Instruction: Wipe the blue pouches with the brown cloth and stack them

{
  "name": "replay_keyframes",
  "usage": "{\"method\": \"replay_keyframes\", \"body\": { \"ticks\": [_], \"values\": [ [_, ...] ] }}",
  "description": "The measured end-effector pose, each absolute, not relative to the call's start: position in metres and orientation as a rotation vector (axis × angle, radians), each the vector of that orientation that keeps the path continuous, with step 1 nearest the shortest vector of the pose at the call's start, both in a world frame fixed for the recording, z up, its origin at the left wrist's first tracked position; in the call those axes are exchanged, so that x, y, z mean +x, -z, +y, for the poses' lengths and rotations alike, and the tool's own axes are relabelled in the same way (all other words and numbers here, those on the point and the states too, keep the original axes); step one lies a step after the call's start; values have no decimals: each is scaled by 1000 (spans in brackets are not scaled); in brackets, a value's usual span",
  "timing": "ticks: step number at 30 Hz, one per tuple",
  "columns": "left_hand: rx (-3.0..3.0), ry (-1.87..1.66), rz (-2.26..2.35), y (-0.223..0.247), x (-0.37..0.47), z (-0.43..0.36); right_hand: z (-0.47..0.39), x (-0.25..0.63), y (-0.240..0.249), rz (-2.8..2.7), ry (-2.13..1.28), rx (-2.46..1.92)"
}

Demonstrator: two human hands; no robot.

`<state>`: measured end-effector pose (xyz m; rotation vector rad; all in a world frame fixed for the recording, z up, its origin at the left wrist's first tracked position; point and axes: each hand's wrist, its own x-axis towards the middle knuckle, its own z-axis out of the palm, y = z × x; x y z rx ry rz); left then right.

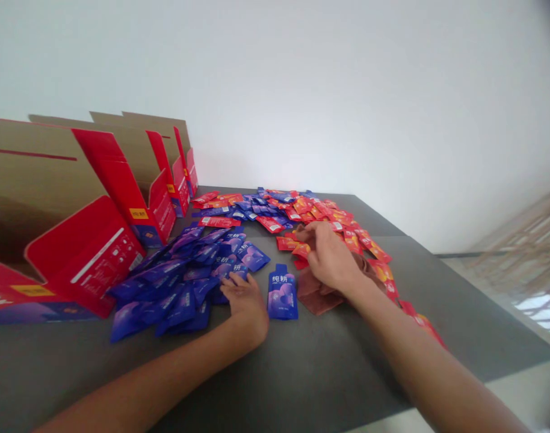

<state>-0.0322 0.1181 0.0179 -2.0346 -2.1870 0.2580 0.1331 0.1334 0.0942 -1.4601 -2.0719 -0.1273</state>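
My left hand (243,300) rests at the right edge of a heap of blue-purple spouted pouches (185,276). Its fingers are apart and touch the pouches, without a clear grip on any of them. A single blue pouch (282,294) lies flat between my hands, its spout pointing away from me. My right hand (329,255) is over a crumpled brown cloth (318,294), with its fingers curled and closed on the cloth; part of the cloth is hidden under the hand and wrist. Red-orange pouches (297,246) lie just beyond and around the right hand.
Open red cardboard boxes (89,264) stand in a row along the left side, flaps up. Mixed blue and red pouches (266,207) spread across the back of the grey table (275,373), with red ones (383,276) down its right side. A white wall (329,102) rises behind.
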Motion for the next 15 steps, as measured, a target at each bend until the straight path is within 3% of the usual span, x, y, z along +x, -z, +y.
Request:
{"method": "replay_keyframes", "body": {
  "ticks": [6,11,15],
  "values": [
    [-2009,-315,-2159,-19,-31,117,133,107,-48,-2617,39,-1377],
    [-2008,-352,-2148,-21,-31,116,124,111,-50,-2679,52,-1514],
    [-2027,-371,-2122,-24,-32,112,123,113,-54,-2757,-108,-1375]
  ]
}}
